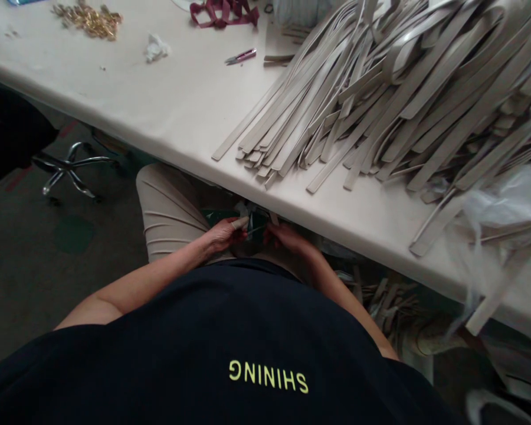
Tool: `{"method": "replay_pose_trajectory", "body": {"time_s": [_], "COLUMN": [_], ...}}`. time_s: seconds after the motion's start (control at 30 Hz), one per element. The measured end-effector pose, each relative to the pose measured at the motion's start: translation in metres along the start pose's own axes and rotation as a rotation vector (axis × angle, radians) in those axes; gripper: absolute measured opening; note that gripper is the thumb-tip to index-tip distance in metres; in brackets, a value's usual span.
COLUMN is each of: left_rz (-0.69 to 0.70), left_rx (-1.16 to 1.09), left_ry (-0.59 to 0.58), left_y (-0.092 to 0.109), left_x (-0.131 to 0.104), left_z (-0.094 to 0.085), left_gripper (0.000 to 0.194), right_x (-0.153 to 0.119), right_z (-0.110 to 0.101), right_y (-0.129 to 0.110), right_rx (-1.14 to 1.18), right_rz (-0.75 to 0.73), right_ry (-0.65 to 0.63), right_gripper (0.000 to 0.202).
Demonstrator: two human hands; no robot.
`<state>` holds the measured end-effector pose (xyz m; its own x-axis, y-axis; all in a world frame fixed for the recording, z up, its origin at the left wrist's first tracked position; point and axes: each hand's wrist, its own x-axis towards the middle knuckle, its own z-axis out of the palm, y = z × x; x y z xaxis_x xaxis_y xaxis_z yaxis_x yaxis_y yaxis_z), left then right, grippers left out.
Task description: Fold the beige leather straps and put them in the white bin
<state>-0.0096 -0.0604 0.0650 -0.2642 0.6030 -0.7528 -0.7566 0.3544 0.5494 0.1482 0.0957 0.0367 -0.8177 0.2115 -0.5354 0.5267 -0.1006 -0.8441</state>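
Observation:
Low in front of my lap, just under the table's near edge, both hands are close together. My left hand (pixel 222 234) is closed, with a beige wrap (pixel 239 223) around one digit. Whatever its fingers grip is too small and dark to make out. My right hand (pixel 285 236) is a short way to the right, fingers drawn together in shadow; what they hold is also unclear. A thin pale line (pixel 255 229) runs in the gap between the hands. Some crumpled whitish material (pixel 243 208) shows just beyond the left fingers.
On the white table (pixel 150 112) lies a large heap of beige straps (pixel 363 100). Thread snips (pixel 241 56), gold-coloured metal pieces (pixel 91 20), a white crumpled scrap (pixel 156 48) and a maroon strap (pixel 223 13) lie farther back. A wheeled chair base (pixel 73 168) stands at left.

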Motion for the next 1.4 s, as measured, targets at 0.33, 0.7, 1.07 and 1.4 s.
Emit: {"method": "replay_pose_trajectory", "body": {"time_s": [0.33, 0.7, 1.07, 1.4], "left_rz": [0.048, 0.094, 0.041, -0.237], "left_rx": [-0.168, -0.143, -0.163, -0.225], "left_ry": [0.004, -0.072, -0.042, -0.099], "left_y": [-0.004, -0.013, -0.017, -0.015], "left_x": [0.004, 0.005, 0.005, -0.017], "left_z": [0.024, 0.021, 0.019, 0.050], "left_gripper": [0.032, 0.052, 0.038, 0.020], "right_x": [-0.047, -0.035, -0.047, -0.088], "right_z": [0.035, 0.041, 0.033, 0.025], "right_y": [-0.019, -0.016, -0.033, -0.049], "right_rx": [0.012, 0.034, -0.098, -0.295], "right_rz": [0.069, 0.126, 0.050, -0.169], "right_ry": [-0.147, -0.113, -0.026, 0.337], "right_gripper": [0.047, 0.042, 0.021, 0.044]}}
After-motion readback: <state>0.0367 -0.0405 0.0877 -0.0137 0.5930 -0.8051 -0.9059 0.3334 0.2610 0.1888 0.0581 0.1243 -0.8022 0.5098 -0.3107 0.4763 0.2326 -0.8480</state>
